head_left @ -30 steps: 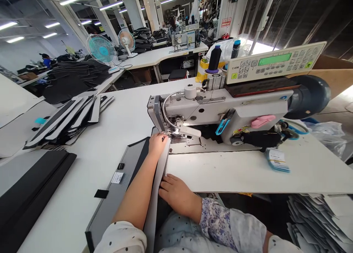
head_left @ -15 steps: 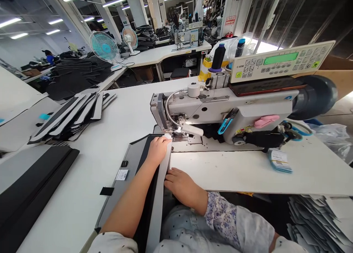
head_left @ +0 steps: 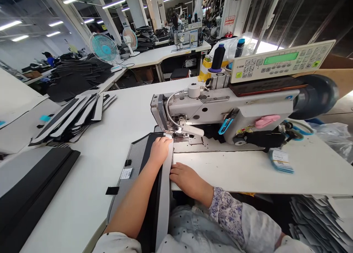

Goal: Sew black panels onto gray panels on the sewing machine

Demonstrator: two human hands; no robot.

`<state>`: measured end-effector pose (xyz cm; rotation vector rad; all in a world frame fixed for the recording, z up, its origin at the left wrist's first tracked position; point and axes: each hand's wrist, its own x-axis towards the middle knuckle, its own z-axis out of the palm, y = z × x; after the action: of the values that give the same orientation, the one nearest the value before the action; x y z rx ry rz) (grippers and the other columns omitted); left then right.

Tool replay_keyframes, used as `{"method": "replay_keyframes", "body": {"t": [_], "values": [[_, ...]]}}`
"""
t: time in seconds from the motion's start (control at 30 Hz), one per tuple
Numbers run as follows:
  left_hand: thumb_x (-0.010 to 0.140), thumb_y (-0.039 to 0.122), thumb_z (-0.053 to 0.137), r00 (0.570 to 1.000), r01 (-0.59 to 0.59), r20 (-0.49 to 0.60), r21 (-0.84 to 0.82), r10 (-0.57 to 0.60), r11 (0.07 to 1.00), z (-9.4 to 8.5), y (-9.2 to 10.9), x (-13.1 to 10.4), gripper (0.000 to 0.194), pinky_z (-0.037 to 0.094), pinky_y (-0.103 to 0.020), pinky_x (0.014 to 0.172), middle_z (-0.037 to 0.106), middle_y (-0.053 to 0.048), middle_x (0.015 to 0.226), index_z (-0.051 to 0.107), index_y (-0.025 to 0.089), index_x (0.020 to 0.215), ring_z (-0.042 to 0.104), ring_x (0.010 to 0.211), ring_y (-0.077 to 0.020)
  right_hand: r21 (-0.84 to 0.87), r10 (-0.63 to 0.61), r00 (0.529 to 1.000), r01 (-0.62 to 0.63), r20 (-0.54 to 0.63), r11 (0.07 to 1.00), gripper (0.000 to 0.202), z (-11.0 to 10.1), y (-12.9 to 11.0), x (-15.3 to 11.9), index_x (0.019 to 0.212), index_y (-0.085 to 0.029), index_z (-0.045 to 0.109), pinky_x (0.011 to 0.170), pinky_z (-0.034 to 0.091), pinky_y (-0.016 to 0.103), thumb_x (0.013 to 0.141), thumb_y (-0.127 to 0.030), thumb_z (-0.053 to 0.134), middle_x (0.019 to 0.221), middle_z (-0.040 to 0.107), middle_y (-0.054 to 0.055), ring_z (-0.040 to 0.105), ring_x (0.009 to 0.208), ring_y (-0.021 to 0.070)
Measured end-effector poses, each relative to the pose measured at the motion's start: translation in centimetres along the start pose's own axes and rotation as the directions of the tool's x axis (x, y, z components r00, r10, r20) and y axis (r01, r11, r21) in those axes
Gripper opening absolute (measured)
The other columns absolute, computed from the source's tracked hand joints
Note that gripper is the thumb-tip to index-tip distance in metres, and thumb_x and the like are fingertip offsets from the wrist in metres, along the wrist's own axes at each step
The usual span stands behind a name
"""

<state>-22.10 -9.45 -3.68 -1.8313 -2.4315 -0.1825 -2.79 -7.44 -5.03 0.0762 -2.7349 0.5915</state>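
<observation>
A grey strip lies along the right edge of a grey and black fabric panel, its far end under the head of the sewing machine. My left hand rests on the strip's far end, close to the needle area, its fingers pressed together. Nearer to me, my right hand is at the strip's right edge, fingertips touching it; whether they pinch it is hidden. A white label and black tabs show on the panel's left side.
Stacked grey and black pieces and folded black panels lie at the left. A blue-handled cutter sits on the machine. A bundle of labels is at the right. Fans stand behind.
The panel and strip have shifted right at their near end, turning slightly. My right hand has moved slightly right and away from me, and my left forearm has swung a little right.
</observation>
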Motion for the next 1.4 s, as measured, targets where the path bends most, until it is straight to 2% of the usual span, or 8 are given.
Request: {"method": "replay_keyframes", "body": {"t": [0.23,0.4,0.53,0.63,0.87,1.17,1.27,1.4], "values": [[0.084,0.006,0.041,0.999,-0.046,0.011,0.041,0.046,0.998,-0.7,0.3,-0.2,0.045,0.043,-0.037,0.089,0.064,-0.006,0.114,0.066,0.026,0.115,0.054,0.099,-0.0236,-0.071,0.011,1.000,-0.012,-0.006,0.997,0.015,-0.2,0.7,1.0,0.084,-0.018,0.062,0.096,0.041,0.033,0.092,-0.012,0.051,0.094,0.066,0.004,0.056,0.096,0.0182],[0.085,0.031,0.053,0.997,0.019,0.069,0.088,-0.025,0.996,-2.2,1.8,-0.6,0.033,0.044,-0.038,0.082,0.064,-0.010,0.102,0.064,0.022,0.115,0.057,0.096,-0.0276,-0.147,0.032,1.000,-0.031,0.000,0.989,0.014,0.4,1.6,1.9,0.081,-0.016,0.061,0.089,0.044,0.032,0.091,-0.012,0.053,0.090,0.065,0.005,0.056,0.093,0.0184],[0.081,0.018,0.049,0.967,0.136,0.209,0.059,-0.145,0.989,-2.9,2.6,-1.6,0.040,0.044,-0.033,0.078,0.066,-0.008,0.104,0.059,0.022,0.119,0.061,0.094,-0.0247,-0.153,0.047,0.998,-0.051,-0.029,0.987,0.010,0.9,2.0,2.1,0.089,-0.015,0.063,0.094,0.042,0.033,0.092,-0.012,0.053,0.101,0.065,0.006,0.054,0.102,0.0191],[0.080,0.013,0.046,0.944,0.201,0.264,0.010,-0.196,0.980,-2.9,2.8,-1.6,0.046,0.044,-0.030,0.077,0.067,-0.006,0.107,0.055,0.023,0.123,0.062,0.094,-0.0225,-0.149,0.051,0.998,-0.056,-0.033,0.987,0.010,1.1,2.1,2.1,0.095,-0.015,0.063,0.097,0.042,0.034,0.090,-0.010,0.055,0.105,0.064,0.006,0.053,0.107,0.0197],[0.080,0.016,0.048,0.930,0.250,0.271,0.024,-0.247,0.968,-2.8,3.1,0.3,0.044,0.043,-0.028,0.077,0.066,-0.005,0.107,0.053,0.023,0.123,0.061,0.094,-0.0200,-0.146,0.112,0.992,-0.119,-0.054,0.982,0.010,0.4,2.0,2.1,0.089,-0.015,0.061,0.095,0.045,0.032,0.087,-0.006,0.058,0.103,0.064,0.006,0.056,0.102,0.0186],[0.082,0.015,0.045,0.926,0.261,0.293,-0.037,-0.239,0.965,-3.4,3.4,-0.8,0.043,0.043,-0.027,0.077,0.066,-0.004,0.106,0.053,0.024,0.123,0.061,0.095,-0.0180,-0.127,0.092,0.990,-0.105,-0.103,0.986,0.016,1.3,2.2,2.1,0.097,-0.016,0.062,0.099,0.045,0.033,0.088,-0.006,0.055,0.107,0.064,0.007,0.055,0.108,0.0188],[0.082,0.015,0.047,0.933,0.258,0.269,-0.032,-0.240,0.966,-3.1,3.3,-0.2,0.041,0.043,-0.027,0.080,0.066,-0.004,0.106,0.055,0.024,0.120,0.061,0.096,-0.0185,-0.157,0.102,0.993,-0.111,-0.066,0.981,0.013,1.1,1.9,2.0,0.092,-0.016,0.062,0.097,0.045,0.034,0.087,-0.005,0.055,0.104,0.064,0.008,0.055,0.105,0.0198],[0.082,0.013,0.046,0.951,0.218,0.224,0.004,-0.213,0.976,-2.7,3.1,-0.1,0.041,0.044,-0.028,0.081,0.066,-0.004,0.109,0.055,0.023,0.120,0.061,0.099,-0.0191,-0.163,0.038,0.999,-0.035,0.013,0.986,0.007,0.5,0.2,0.6,0.089,-0.014,0.062,0.097,0.044,0.035,0.086,-0.009,0.057,0.101,0.063,0.009,0.054,0.102,0.0218]]}}
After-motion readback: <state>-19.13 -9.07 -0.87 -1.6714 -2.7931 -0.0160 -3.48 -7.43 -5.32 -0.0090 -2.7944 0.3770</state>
